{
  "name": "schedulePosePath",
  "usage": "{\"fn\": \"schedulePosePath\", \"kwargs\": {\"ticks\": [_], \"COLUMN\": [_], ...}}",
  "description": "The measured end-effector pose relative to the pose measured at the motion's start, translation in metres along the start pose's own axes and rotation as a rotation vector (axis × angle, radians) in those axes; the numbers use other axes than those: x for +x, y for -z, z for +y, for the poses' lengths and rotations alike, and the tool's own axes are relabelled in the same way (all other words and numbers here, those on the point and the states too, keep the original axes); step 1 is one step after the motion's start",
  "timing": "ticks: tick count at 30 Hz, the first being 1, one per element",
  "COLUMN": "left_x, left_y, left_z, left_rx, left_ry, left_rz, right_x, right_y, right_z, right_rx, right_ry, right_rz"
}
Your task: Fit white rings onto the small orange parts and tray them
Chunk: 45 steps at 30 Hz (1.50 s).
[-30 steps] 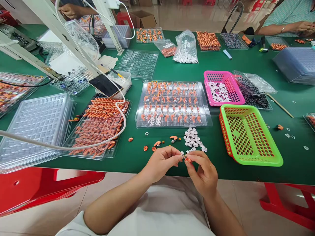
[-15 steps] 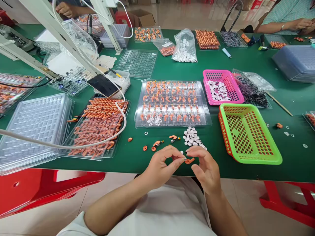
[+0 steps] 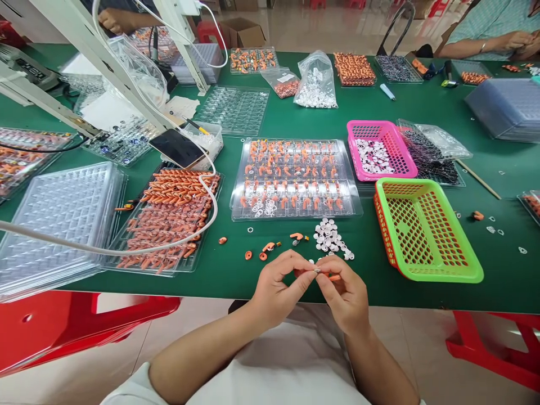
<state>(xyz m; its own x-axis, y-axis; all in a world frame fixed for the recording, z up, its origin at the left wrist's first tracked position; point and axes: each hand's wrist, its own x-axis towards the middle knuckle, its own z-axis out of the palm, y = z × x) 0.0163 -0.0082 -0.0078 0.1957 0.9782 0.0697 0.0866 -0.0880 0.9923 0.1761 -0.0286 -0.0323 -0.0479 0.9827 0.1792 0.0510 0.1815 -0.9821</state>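
Both of my hands meet near the table's front edge, fingertips almost touching. My left hand is closed in a pinch on the left end of a small orange hook-shaped plastic piece. From the other side, the thumb and fingers of my right hand are pressed onto it too. A tiny silvery bit shows between the fingertips; most of the piece is hidden. Just beyond lie a heap of white round discs and loose orange pieces, one with a small metallic part attached.
Ahead sits a clear tray with rows of orange pieces. To the right are a green basket and a pink basket of white parts. On the left, a white cable crosses a tray of orange parts. Co-workers' hands show across the table.
My right hand has closed in from the right, its thumb and fingers now pinching the orange piece. The left hand keeps its pinch, nearly unmoved.
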Motion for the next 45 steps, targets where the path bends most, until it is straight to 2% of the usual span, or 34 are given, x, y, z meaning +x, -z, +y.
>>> {"fn": "schedulePosePath", "kwargs": {"ticks": [3,10,23,28,34,40,45], "left_x": [0.000,0.001,0.002,0.002,0.002,0.005,0.006], "left_y": [-0.001,0.000,-0.005,-0.002,0.002,0.006,0.008], "left_z": [-0.001,-0.002,-0.008,-0.007,-0.008,-0.006,-0.005], "left_rx": [0.006,0.085,0.192,0.229,0.269,0.294,0.325], "left_ry": [0.028,-0.039,-0.108,-0.154,-0.288,-0.398,-0.419], "left_rz": [-0.019,0.021,0.076,0.045,-0.016,-0.074,-0.093], "right_x": [0.000,-0.002,-0.002,-0.003,0.005,0.010,0.011], "right_y": [-0.001,-0.005,-0.017,-0.017,-0.018,-0.018,-0.016], "right_z": [0.000,0.007,0.008,0.011,0.003,-0.005,-0.002], "right_rx": [-0.006,0.179,0.297,0.423,0.466,0.624,0.747], "right_ry": [-0.020,-0.174,-0.285,-0.326,-0.374,-0.533,-0.658], "right_rz": [0.023,0.078,0.123,0.068,0.100,-0.020,-0.166]}}
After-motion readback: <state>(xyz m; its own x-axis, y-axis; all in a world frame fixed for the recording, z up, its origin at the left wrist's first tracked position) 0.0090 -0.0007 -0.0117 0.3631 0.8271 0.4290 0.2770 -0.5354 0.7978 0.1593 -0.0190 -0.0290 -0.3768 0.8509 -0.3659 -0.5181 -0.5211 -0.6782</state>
